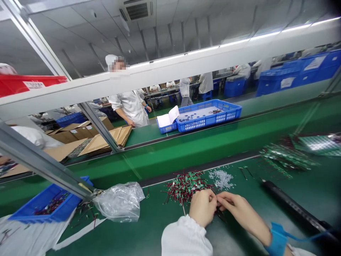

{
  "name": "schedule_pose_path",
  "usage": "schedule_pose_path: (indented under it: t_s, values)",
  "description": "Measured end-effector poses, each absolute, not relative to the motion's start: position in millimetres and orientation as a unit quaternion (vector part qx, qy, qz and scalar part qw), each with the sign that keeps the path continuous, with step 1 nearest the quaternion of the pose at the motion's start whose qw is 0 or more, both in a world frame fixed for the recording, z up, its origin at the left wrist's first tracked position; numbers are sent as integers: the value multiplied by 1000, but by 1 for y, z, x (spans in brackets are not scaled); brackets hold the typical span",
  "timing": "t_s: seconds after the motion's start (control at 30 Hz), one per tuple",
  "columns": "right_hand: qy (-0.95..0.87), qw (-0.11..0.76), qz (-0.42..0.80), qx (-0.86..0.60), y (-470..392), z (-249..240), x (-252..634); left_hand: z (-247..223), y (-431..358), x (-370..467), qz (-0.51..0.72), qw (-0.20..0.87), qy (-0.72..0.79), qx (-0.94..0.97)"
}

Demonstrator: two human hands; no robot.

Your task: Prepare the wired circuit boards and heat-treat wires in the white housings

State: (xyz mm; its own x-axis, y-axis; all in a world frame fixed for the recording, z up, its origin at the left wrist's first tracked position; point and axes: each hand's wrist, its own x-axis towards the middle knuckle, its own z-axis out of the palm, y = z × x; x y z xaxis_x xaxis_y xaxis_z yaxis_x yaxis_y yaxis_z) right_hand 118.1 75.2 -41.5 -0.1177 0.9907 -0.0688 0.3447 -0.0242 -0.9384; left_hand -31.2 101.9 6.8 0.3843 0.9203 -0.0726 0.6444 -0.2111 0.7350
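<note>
My left hand (204, 208) and my right hand (237, 208) meet fingertip to fingertip low over the green work surface (149, 234). Both pinch at one spot; whatever lies between the fingers is too small and covered to name. Dark thin strands show just below the fingertips. Right behind my left hand lies a heap of small green circuit boards with dark red wires (186, 185). Beside it, beyond my fingertips, spreads a pile of small clear pieces (221, 178). A blue wrist strap (277, 237) with a cord is on my right wrist.
A long black tool (291, 206) lies at right, near blurred green board strips (287, 156). At left are a clear plastic bag (119, 202) and a blue tray of wired parts (50, 208). Blue crates (207, 115) stand across the green divider, with a person in white (130, 106) beyond.
</note>
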Motion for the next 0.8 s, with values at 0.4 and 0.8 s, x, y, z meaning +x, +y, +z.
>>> schedule_pose_path:
  t_s: [0.4, 0.8]
  values:
    - [-367, 499, 598, -508, 75, -27, 97, 7, 104, -31, 334, 317, 487, 742]
    - [-261, 537, 671, -440, 76, -33, 92, -4, 107, -27, 386, 377, 463, 703]
